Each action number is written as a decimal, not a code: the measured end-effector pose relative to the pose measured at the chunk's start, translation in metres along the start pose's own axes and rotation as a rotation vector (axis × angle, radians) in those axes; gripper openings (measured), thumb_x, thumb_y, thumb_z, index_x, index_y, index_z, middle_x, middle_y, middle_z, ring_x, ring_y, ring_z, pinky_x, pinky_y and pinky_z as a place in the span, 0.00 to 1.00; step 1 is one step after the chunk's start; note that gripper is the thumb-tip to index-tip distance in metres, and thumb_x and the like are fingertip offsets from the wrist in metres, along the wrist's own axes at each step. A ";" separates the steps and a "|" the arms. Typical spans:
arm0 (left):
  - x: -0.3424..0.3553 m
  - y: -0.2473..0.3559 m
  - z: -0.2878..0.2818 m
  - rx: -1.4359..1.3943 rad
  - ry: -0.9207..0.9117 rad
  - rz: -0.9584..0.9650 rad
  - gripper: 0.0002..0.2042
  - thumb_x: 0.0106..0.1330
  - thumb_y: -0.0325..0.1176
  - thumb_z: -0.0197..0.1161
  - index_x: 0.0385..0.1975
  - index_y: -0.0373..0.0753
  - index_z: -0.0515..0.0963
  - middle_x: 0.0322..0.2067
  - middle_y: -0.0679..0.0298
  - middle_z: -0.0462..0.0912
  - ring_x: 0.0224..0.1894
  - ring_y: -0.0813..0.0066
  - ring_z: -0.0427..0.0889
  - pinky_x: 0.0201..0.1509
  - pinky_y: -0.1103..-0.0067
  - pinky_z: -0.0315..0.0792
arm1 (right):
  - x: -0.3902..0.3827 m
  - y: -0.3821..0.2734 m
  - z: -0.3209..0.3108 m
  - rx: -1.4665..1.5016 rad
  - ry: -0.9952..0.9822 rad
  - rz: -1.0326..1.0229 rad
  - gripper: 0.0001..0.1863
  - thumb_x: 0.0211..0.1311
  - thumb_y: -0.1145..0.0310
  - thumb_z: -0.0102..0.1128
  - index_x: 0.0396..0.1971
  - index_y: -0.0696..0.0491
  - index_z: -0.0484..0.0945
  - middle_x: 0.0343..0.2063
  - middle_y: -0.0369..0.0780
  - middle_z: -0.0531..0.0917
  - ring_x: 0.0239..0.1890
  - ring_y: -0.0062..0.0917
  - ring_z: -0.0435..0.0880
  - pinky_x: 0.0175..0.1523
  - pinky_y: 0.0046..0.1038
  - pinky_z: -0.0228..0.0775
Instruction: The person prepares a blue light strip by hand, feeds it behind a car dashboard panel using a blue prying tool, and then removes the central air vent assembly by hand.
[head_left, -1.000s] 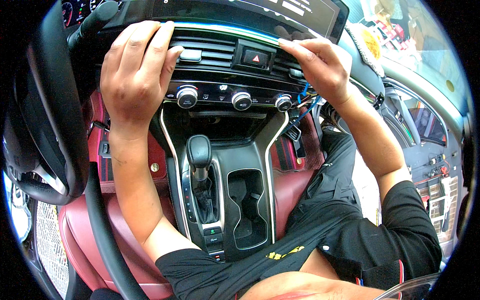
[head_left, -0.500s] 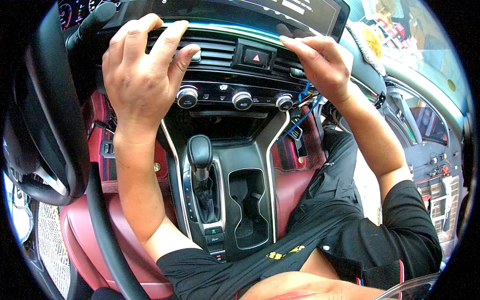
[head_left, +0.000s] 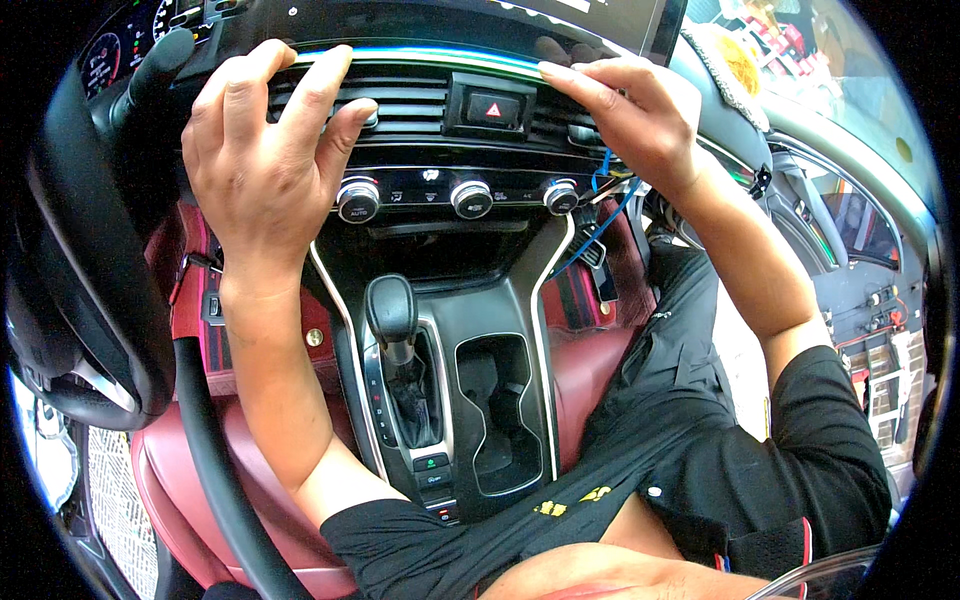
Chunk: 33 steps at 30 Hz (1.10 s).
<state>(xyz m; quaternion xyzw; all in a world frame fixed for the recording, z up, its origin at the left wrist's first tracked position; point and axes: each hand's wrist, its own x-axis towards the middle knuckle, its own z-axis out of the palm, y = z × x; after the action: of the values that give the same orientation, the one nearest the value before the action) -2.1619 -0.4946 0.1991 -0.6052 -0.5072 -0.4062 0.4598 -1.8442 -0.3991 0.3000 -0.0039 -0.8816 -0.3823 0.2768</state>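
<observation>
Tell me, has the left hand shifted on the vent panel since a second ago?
Yes. The left hand has slid slightly right toward the hazard button, and its fingers have lifted and curled, fingertips now at the vent panel top edge.

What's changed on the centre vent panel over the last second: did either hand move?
The left hand lifted its palm off the vent panel and spread, so only its fingertips reach the panel's top edge. The right hand stayed on the upper right edge. The three knobs and gear lever are unchanged.
</observation>
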 end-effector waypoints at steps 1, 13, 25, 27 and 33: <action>0.000 0.000 0.000 0.001 -0.003 0.002 0.20 0.73 0.55 0.61 0.57 0.55 0.84 0.51 0.66 0.79 0.56 0.64 0.77 0.61 0.67 0.69 | -0.001 0.000 0.000 -0.003 -0.010 0.001 0.25 0.47 0.84 0.69 0.47 0.47 0.91 0.33 0.35 0.85 0.32 0.25 0.87 0.37 0.25 0.83; 0.001 0.000 -0.001 0.038 -0.013 0.026 0.19 0.74 0.56 0.60 0.57 0.56 0.84 0.52 0.65 0.79 0.57 0.64 0.77 0.61 0.68 0.69 | -0.001 -0.001 0.000 -0.013 -0.039 0.042 0.26 0.48 0.83 0.65 0.49 0.45 0.90 0.34 0.36 0.85 0.31 0.26 0.87 0.36 0.26 0.82; 0.012 0.008 -0.007 0.031 -0.036 0.081 0.21 0.73 0.55 0.62 0.57 0.51 0.84 0.53 0.67 0.81 0.57 0.63 0.78 0.61 0.67 0.70 | -0.006 0.000 0.004 -0.022 -0.017 0.088 0.21 0.56 0.70 0.65 0.51 0.40 0.88 0.37 0.32 0.84 0.36 0.26 0.87 0.35 0.26 0.81; 0.015 0.013 -0.006 0.003 -0.055 0.115 0.21 0.72 0.54 0.63 0.57 0.48 0.84 0.53 0.66 0.82 0.58 0.64 0.79 0.62 0.68 0.71 | -0.007 0.000 0.005 -0.027 -0.014 0.088 0.21 0.56 0.71 0.65 0.51 0.40 0.88 0.37 0.32 0.84 0.36 0.26 0.87 0.35 0.26 0.81; 0.021 0.022 -0.003 -0.083 -0.072 0.160 0.20 0.69 0.49 0.67 0.56 0.48 0.84 0.52 0.66 0.82 0.57 0.64 0.79 0.60 0.69 0.72 | -0.004 -0.001 0.004 -0.025 -0.003 0.099 0.20 0.55 0.71 0.65 0.49 0.39 0.89 0.38 0.32 0.84 0.36 0.25 0.88 0.36 0.26 0.82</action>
<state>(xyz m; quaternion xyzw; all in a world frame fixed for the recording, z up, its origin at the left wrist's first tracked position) -2.1369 -0.4939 0.2166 -0.6765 -0.4561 -0.3670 0.4468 -1.8430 -0.3964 0.2948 -0.0513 -0.8759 -0.3792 0.2939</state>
